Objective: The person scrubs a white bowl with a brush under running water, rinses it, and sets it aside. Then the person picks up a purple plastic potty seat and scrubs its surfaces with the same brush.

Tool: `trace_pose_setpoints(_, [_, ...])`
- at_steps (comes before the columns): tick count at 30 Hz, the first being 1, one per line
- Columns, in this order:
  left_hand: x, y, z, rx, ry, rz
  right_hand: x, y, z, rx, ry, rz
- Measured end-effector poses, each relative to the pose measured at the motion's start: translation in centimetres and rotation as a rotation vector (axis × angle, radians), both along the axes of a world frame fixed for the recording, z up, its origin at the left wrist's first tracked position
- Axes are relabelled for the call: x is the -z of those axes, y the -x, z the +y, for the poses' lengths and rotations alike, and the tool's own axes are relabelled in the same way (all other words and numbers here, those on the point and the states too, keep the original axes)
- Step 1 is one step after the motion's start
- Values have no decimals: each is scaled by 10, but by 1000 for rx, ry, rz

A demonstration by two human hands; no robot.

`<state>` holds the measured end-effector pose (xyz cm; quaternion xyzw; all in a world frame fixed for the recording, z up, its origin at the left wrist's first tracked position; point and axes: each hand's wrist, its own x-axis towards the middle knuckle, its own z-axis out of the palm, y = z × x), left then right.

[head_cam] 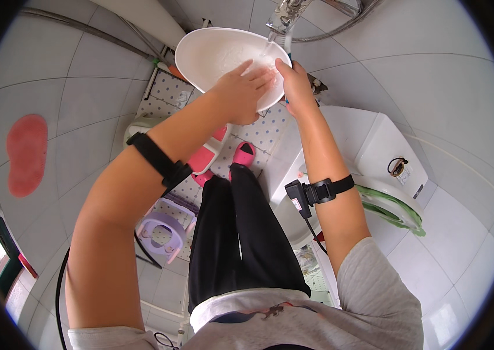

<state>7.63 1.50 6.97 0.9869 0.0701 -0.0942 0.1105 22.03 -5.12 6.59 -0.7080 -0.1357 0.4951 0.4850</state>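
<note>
A white plastic basin (212,52) is held tilted beneath a chrome faucet (285,17), and water runs from the spout into it. My right hand (301,87) grips the basin's right rim, with the thumb on the inside. A toothbrush-like brush (288,43) with white bristles shows just behind that rim, mostly hidden by the basin and hand; whether my fingers hold it too, I cannot tell. Over the basin's near side lies my left hand (242,89), fingers spread, fingertips in or close to the water inside. Nothing is visible in its grasp.
A white toilet (338,127) with a raised lid and green seat cover stands at the right. On the dotted floor are a pink-and-white stool (205,159) and a purple child's potty seat (163,223). A metal hose (338,33) curves beside the faucet. A red mat (27,155) hangs on the left wall.
</note>
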Motion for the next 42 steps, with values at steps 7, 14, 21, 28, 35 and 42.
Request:
trace_pose_setpoints(7, [-1,1,22,18,-13,-24,-5,-3,18,68,-109,-25])
trace_pose_setpoints(14, [-21,7,40,-119,354,306,-9,-1,24,53,-46,39])
trace_pose_setpoints(21, [-5,3,29,-154,104,322,1,10,22,25,-59,5])
trace_pose_setpoints(28, [7,-9,33,-558,-239,256,9,20,15,112,-116,3])
trace_pose_setpoints(35, [25,-15,29,-685,242,276,10,24,21,69,-98,-112])
trace_pose_setpoints(42, [6,-37,48,-862,882,-184,13,47,19,258,-170,303])
